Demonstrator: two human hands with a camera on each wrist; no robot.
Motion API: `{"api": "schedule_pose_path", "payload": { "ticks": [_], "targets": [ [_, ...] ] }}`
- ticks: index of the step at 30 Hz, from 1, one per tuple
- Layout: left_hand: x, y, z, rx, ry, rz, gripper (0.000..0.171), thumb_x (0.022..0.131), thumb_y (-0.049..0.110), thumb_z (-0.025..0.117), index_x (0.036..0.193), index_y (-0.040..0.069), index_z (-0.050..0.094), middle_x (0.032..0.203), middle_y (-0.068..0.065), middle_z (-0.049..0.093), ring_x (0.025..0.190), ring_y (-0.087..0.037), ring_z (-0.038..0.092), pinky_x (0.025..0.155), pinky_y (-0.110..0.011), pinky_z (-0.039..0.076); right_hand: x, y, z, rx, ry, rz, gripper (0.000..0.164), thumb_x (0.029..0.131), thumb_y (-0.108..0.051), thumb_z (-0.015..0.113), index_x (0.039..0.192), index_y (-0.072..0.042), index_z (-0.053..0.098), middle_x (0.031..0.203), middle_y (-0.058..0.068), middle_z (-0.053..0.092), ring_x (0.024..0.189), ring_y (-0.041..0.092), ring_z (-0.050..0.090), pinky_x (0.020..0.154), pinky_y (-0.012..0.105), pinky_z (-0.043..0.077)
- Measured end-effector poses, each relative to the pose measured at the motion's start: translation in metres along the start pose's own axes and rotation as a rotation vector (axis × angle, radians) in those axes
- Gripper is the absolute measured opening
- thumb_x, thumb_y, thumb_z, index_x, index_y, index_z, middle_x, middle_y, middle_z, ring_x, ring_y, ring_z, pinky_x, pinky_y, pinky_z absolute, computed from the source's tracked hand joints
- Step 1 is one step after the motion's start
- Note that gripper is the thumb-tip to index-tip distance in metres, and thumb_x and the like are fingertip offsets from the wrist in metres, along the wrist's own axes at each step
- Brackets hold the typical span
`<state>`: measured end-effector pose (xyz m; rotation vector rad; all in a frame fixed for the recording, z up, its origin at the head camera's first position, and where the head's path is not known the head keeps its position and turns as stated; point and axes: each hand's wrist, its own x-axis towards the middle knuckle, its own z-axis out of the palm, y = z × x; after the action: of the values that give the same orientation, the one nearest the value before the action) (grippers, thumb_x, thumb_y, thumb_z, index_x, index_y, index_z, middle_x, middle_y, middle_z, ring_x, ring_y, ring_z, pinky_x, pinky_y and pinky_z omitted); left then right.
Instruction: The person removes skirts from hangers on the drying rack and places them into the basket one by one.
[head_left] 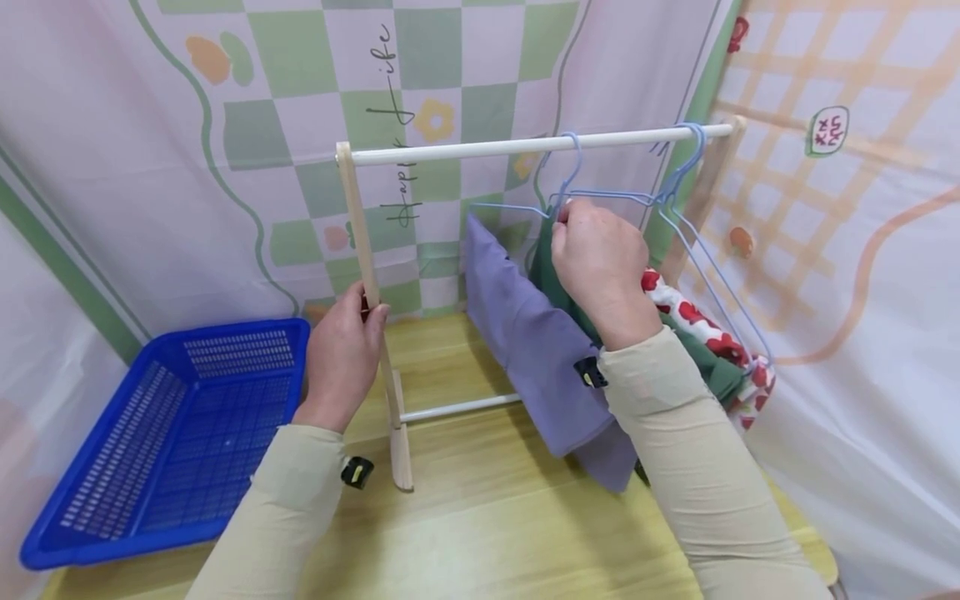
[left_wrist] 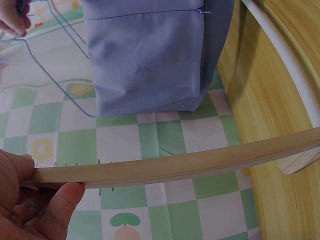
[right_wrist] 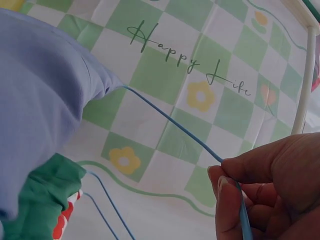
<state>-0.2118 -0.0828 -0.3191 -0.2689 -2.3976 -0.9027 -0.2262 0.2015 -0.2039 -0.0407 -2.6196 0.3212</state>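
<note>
My left hand (head_left: pixel 341 358) grips the near wooden post (head_left: pixel 367 250) of a small clothes rack, thumb on one side and fingers on the other. My right hand (head_left: pixel 600 258) pinches the wire of a blue hanger (right_wrist: pixel 170 120) between thumb and fingers, just below its hook. That hook curves over the rack's white rod (head_left: pixel 465 150). From the hanger hangs a folded lavender cloth piece (head_left: pixel 525 342), with a zipper pull (left_wrist: pixel 202 11) showing in the left wrist view. Farther right, a green garment (right_wrist: pixel 47 200) and a red-and-white patterned one (head_left: pixel 697 321) hang close together, partly hidden by my right arm.
A blue plastic basket (head_left: pixel 202 450) stands left of the rack on the wooden table (head_left: pixel 450 517). More blue hangers (head_left: pixel 682 175) crowd the rod's right end. A lower white bar (head_left: pixel 457 407) runs near the table, and a checkered curtain (head_left: pixel 300 67) hangs behind.
</note>
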Motion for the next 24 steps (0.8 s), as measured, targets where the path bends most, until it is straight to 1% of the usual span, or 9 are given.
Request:
{"api": "schedule_pose_path", "payload": {
  "ticks": [8,15,18,24],
  "targets": [
    [-0.0010,0.0012,0.0034,0.005,0.016,0.000,0.027,0.108,0.028,0.059,0.120,0.004,0.063,0.093,-0.012,0.070,0.074,-0.027,0.066,0.060,-0.041,0.053,0.0029,0.0002,-0.0003,-0.001,-0.017,-0.031,0.029,0.106,-0.026,0.050,0.110,-0.006,0.070,0.105,0.020,0.075,0.093,0.045,0.067,0.073,0.060,0.053],
    [-0.0018,0.0022,0.0053,0.010,0.016,-0.006,0.026,0.108,0.028,0.059,0.119,0.004,0.063,0.093,-0.012,0.070,0.073,-0.027,0.066,0.059,-0.041,0.053,0.0050,-0.0005,0.0010,0.011,-0.013,-0.073,0.026,0.104,-0.022,0.050,0.102,-0.007,0.071,0.102,0.018,0.076,0.093,0.044,0.068,0.075,0.060,0.053],
    [-0.0020,0.0027,0.0057,0.013,0.016,-0.009,0.026,0.108,0.028,0.059,0.118,0.004,0.063,0.092,-0.012,0.069,0.073,-0.027,0.066,0.059,-0.041,0.052,0.0061,-0.0005,0.0010,0.012,-0.022,-0.091,0.026,0.103,-0.021,0.050,0.102,-0.006,0.071,0.103,0.019,0.075,0.094,0.043,0.069,0.076,0.060,0.053],
    [-0.0022,0.0041,0.0063,0.016,0.014,-0.015,0.027,0.108,0.028,0.059,0.119,0.004,0.062,0.093,-0.012,0.070,0.075,-0.028,0.067,0.061,-0.042,0.053,0.0086,-0.0038,-0.0029,-0.001,-0.087,-0.101,0.028,0.105,-0.023,0.048,0.106,-0.006,0.070,0.107,0.018,0.075,0.098,0.041,0.068,0.082,0.059,0.054]
  ]
}}
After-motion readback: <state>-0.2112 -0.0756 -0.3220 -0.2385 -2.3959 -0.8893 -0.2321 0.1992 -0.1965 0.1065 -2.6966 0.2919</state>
